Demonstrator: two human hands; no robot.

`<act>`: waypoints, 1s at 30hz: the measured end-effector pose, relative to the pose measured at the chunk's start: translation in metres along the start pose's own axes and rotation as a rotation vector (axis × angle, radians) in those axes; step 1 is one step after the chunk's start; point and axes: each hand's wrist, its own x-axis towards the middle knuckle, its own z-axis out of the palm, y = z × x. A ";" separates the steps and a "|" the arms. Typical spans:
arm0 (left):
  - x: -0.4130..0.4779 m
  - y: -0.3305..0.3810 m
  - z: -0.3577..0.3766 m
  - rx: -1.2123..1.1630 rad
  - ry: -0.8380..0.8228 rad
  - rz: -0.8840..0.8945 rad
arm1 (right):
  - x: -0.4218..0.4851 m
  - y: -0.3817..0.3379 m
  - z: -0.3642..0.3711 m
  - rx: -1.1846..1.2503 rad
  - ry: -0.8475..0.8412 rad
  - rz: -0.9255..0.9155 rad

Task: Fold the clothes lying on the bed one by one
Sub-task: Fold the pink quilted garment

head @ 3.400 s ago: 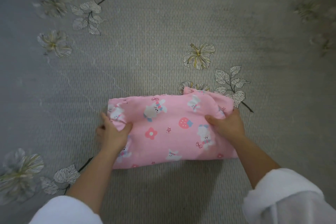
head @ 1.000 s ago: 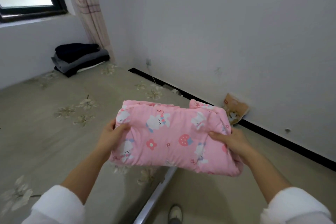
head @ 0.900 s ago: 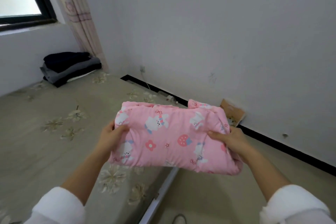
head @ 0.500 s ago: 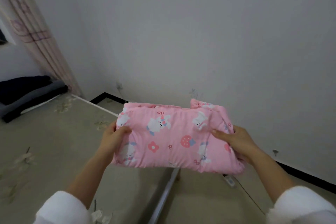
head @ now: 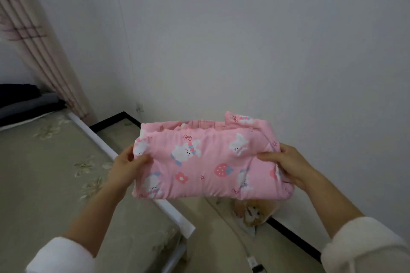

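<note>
A folded pink garment [head: 206, 162] printed with white rabbits and strawberries hangs in the air in front of me, past the bed's corner and over the floor. My left hand [head: 127, 167] grips its left end, thumb on top. My right hand [head: 286, 163] grips its right end, thumb on top and fingers underneath. The bed [head: 44, 184] with its beige flowered sheet lies at the lower left.
A stack of dark folded clothes [head: 24, 104] sits at the bed's far left by a pink curtain [head: 37, 40]. A white wall stands close ahead. On the floor lie an orange bag [head: 255, 215] under the garment and a white cable [head: 241, 244].
The garment was lifted off the bed in both hands. My view has swung right from the bed toward the wall and floor, with the same grip kept.
</note>
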 end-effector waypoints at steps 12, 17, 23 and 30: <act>0.142 -0.010 0.028 -0.035 0.215 -0.031 | 0.234 -0.057 0.027 -0.116 -0.118 -0.158; 0.234 -0.023 0.010 -0.103 0.334 -0.032 | 0.345 -0.092 0.094 -0.121 -0.174 -0.212; 0.316 -0.033 -0.028 -0.126 0.469 -0.083 | 0.452 -0.130 0.181 -0.152 -0.290 -0.241; 0.371 -0.036 -0.079 -0.149 0.636 -0.092 | 0.544 -0.164 0.289 -0.192 -0.462 -0.267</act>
